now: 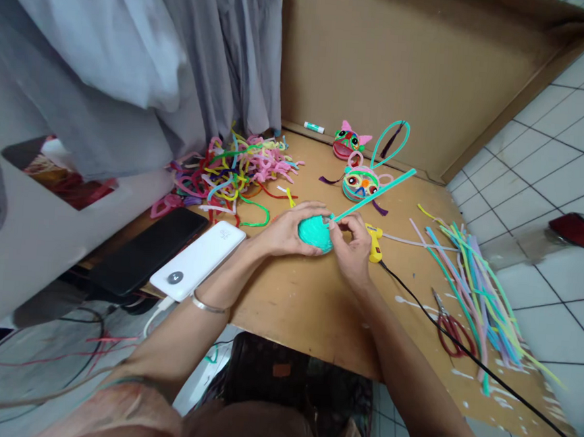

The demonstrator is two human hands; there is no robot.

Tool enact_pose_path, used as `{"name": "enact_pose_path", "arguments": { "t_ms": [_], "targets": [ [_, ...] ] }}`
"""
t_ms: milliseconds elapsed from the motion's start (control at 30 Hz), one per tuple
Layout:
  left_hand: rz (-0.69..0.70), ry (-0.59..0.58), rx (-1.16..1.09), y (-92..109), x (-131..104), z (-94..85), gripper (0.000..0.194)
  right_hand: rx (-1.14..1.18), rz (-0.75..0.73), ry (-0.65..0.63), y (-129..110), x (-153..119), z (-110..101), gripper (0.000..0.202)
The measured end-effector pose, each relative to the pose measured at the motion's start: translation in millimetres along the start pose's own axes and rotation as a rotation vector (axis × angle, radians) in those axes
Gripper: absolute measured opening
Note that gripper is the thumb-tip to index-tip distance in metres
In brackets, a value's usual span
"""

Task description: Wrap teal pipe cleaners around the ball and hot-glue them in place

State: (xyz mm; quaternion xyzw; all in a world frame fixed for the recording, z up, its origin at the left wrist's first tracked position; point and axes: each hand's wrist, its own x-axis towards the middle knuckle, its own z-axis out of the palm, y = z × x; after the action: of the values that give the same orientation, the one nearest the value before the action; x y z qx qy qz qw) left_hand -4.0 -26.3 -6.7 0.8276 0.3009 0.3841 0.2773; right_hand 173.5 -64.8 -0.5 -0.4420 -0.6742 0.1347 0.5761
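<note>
as left hand (294, 232) cups teal coil (315, 234), long stem (378, 198) slanting, pointing upper-right

Two hands (292, 230) (353, 247) and one teal coil (315, 234) are showing mid-frame, two figures (365, 183) (347, 143) upper centre-right (plus one pair of scissors (443, 313), lower right).

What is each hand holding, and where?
Left hand: the round teal piece, around its left side. Right hand: the teal strip, apparently by its lower end.

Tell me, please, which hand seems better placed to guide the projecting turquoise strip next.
Probably the right hand: it appears to pinch the turquoise strip near its lower end, while the left hand is occupied holding the round turquoise piece.
</note>
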Motion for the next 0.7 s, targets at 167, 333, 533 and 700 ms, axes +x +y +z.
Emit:
{"name": "enact_pose_path", "arguments": {
  "t_ms": [167, 333, 533, 700],
  "targets": [
    [0.004, -0.010, 0.002, -0.1, 0.0, -0.6, 0.078, -0.005, 0.026, 0.023, 2.2, 0.0, 0.8, 0.016],
    [0.012, -0.016, -0.027, -0.8, 0.3, -0.4, 0.079, 0.002, 0.049, 0.033, 4.5, 0.8, 0.9, 0.015],
    [0.002, -0.021, -0.023, -1.3, -0.1, -0.3, 0.081, -0.018, 0.035, 0.021, 2.0, 0.4, 0.6, 0.016],
    [0.001, -0.038, -0.037, -1.7, -0.1, -1.6, 0.083, 0.003, 0.038, 0.030, 1.2, -0.4, 1.2, 0.016]
  ]
}}
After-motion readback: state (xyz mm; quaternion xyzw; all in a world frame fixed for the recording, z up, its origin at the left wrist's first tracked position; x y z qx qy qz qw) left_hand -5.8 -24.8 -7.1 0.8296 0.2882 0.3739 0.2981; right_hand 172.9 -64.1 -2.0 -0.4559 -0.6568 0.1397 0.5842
